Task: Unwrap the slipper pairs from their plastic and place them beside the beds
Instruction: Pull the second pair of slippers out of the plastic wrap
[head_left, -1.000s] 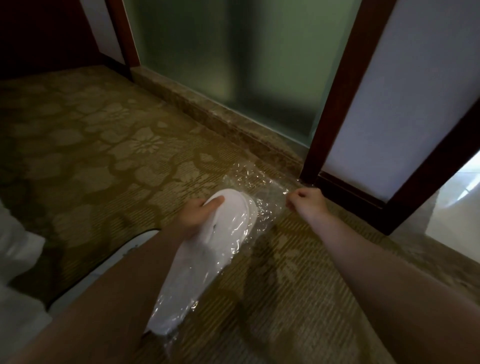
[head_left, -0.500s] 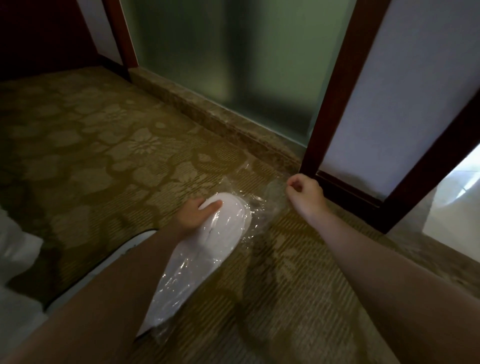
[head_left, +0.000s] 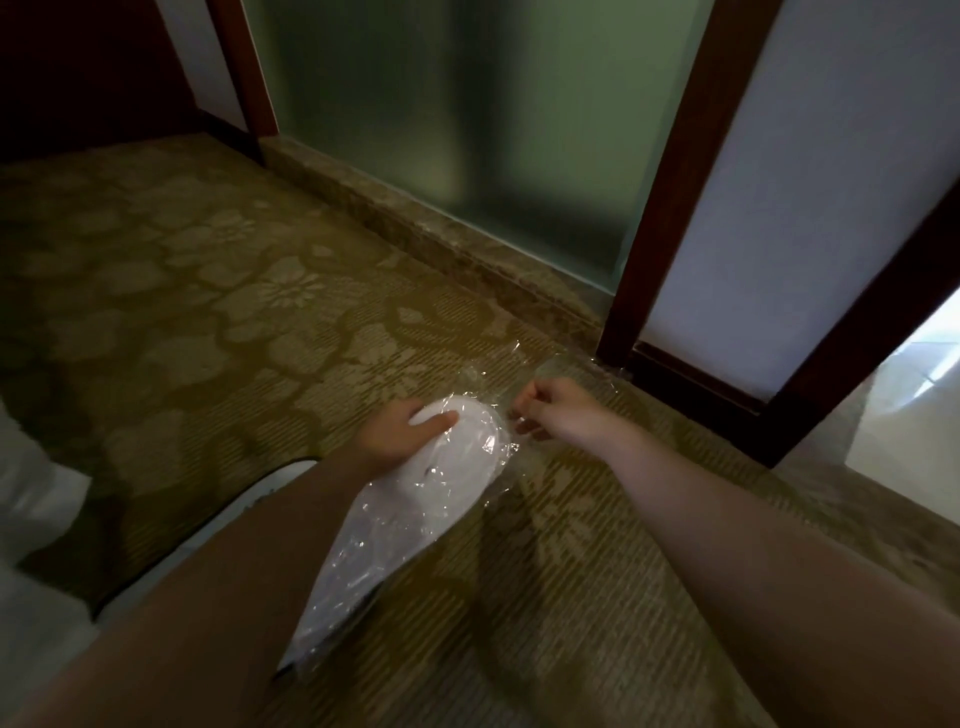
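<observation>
A white slipper pair (head_left: 415, 509) lies stacked inside a clear plastic wrapper (head_left: 488, 384), held above the patterned carpet. My left hand (head_left: 395, 434) grips the toe end of the slippers through the plastic, thumb on top. My right hand (head_left: 553, 408) is closed on the loose open end of the wrapper, just right of the slipper toes. The heel end points down toward me.
A frosted glass panel (head_left: 467, 119) on a stone sill (head_left: 415, 228) runs across the back. A dark wooden door frame (head_left: 670, 197) stands at right, with a bright tiled floor (head_left: 914, 415) beyond. White bedding (head_left: 31, 493) shows at the left edge.
My right hand moved back toward the slipper toes, still pinching the plastic. The slippers stay in my left hand, nearly unmoved.
</observation>
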